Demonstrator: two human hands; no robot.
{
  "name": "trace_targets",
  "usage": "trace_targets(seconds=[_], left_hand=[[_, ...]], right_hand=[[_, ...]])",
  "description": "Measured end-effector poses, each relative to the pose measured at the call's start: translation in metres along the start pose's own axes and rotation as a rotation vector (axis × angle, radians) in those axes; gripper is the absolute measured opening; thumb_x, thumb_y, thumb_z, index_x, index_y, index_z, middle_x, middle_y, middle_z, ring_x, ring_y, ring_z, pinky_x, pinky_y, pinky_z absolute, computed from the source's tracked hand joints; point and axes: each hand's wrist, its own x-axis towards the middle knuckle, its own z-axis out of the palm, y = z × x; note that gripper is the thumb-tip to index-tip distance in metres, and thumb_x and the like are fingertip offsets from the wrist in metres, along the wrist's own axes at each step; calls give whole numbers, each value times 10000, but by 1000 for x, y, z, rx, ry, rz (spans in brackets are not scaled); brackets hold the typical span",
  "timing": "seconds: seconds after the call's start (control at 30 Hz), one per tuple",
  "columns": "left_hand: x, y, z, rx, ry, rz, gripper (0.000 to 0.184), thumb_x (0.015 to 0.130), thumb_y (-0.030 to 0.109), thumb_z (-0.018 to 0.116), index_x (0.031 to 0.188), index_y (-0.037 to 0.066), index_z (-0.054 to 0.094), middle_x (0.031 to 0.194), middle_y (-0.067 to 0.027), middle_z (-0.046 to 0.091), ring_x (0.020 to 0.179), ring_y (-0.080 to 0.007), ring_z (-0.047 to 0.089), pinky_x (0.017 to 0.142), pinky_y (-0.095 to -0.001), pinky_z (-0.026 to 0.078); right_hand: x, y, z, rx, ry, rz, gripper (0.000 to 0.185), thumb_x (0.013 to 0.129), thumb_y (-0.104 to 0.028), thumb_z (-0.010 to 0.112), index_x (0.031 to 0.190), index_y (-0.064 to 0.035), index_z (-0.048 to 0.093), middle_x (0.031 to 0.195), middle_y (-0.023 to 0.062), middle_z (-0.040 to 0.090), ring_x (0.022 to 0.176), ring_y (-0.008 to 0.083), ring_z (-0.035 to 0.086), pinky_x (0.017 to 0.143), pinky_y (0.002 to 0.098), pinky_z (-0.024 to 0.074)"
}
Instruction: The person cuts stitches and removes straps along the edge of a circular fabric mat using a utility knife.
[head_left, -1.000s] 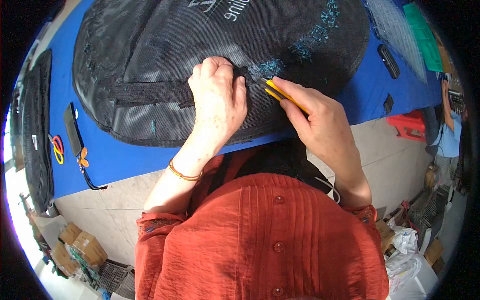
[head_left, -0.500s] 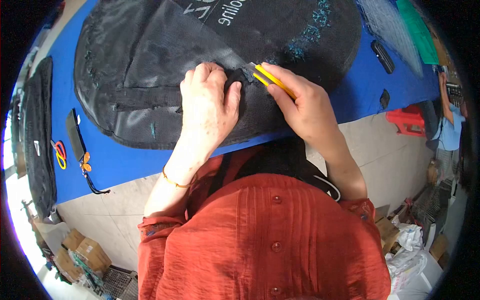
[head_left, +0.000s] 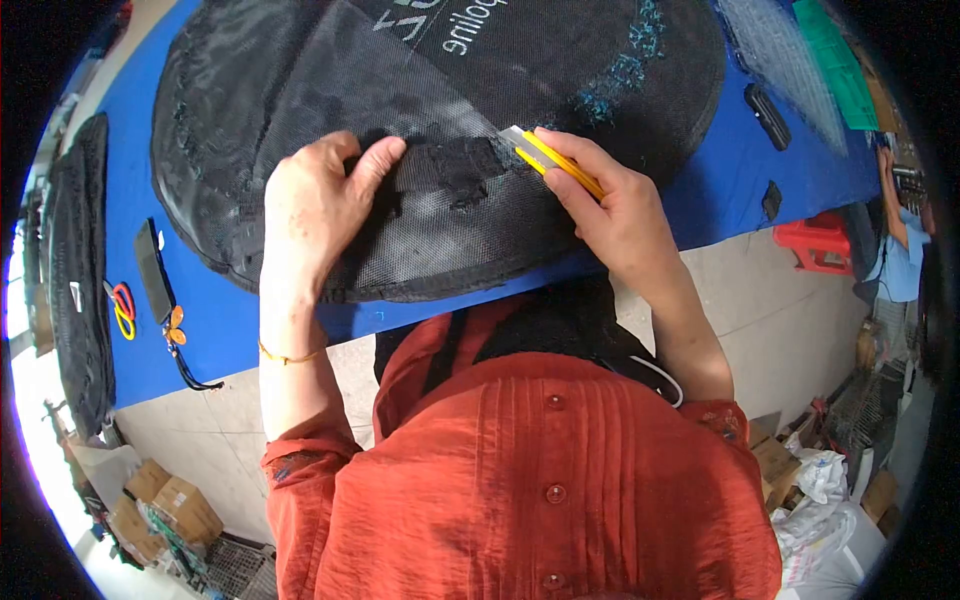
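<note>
A large black mesh piece (head_left: pixel 440 245) with pale lettering and blue thread bits lies on the blue table. On its left part rests my left hand (head_left: pixel 318 195), its thumb held apart from the bent fingers; nothing shows between them. To the right of that thumb lies a dark strip (head_left: pixel 440 168) with a frayed end. My right hand (head_left: pixel 615 205) is closed round a yellow and grey utility knife (head_left: pixel 545 158). The knife's blade points up and left, close above the mesh, just right of the strip's end; whether it touches cannot be made out.
A phone-like dark object (head_left: pixel 153 270), red and yellow scissors (head_left: pixel 122 310) and a rolled black bundle (head_left: pixel 78 280) lie on the left. At right are a black object (head_left: pixel 768 117), a green item (head_left: pixel 838 65), a red stool (head_left: pixel 815 240) and another person's arm (head_left: pixel 893 200).
My left hand has moved left along the mesh and its thumb has spread, uncovering the strip. The knife in my right hand has shifted slightly left and up since the first frame.
</note>
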Motion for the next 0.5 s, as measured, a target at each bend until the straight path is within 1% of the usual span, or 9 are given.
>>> trace_targets(seconds=[0.1,0.17,0.23,0.27,0.33,0.37,0.4,0.47,0.5], left_hand=[[8,-6,17,48,17,35,576,902,540,703,702,4,637,616,-219,590,609,-414,636,552,-449,488],[10,-8,19,-173,58,0,550,927,481,725,686,3,601,541,-102,544,511,-226,560,511,-364,435],[13,-11,10,-561,-50,-162,442,928,371,778,686,52,590,584,54,504,583,-30,421,506,-271,344],[13,-19,9,-564,-48,-166,442,928,371,778,686,52,590,584,54,504,583,-30,421,506,-271,344],[13,-25,7,-974,-150,-157,374,897,308,819,704,85,589,646,63,539,627,-15,419,551,-252,326],[13,-25,4,-1076,-215,-113,315,908,213,803,728,77,582,777,0,649,727,-53,542,679,-237,427],[13,-22,7,-1074,-215,-112,315,908,213,803,728,77,582,777,0,649,727,-53,542,679,-237,427],[11,-10,20,-1465,-94,-29,268,952,137,733,751,50,579,932,-85,722,835,-138,653,868,-289,511],[11,-10,24,-1601,-156,0,229,990,121,668,791,44,583,1059,-154,735,915,-231,704,1027,-368,501]], right_hand=[[-3,4,-4,35,8,8,352,1015,-159,650,1363,-114,632,1103,42,736,764,58,609,677,226,513],[-3,4,-3,56,10,11,356,1015,-162,650,1370,-128,633,1065,24,735,692,45,577,619,215,491],[-2,-3,-3,57,-5,78,328,987,-180,659,1299,-81,640,1186,167,712,1034,338,717,861,367,570],[-1,-6,4,55,-11,77,328,987,-180,659,1299,-81,640,1186,167,712,1034,338,717,861,367,570],[1,-8,8,44,-8,95,333,989,-183,655,1305,-82,636,1190,168,710,1050,346,710,874,371,566],[1,-8,9,46,-8,93,333,989,-183,655,1305,-82,636,1190,168,710,1050,346,710,874,371,566],[1,-7,9,40,-10,92,334,989,-186,654,1306,-85,636,1190,169,710,1056,349,707,879,373,565],[1,-5,10,34,-11,94,335,989,-190,653,1307,-87,636,1189,170,710,1062,353,704,883,374,564],[1,-3,11,55,-6,97,347,1006,-186,643,1348,-129,633,1021,78,687,834,194,611,718,292,515]])
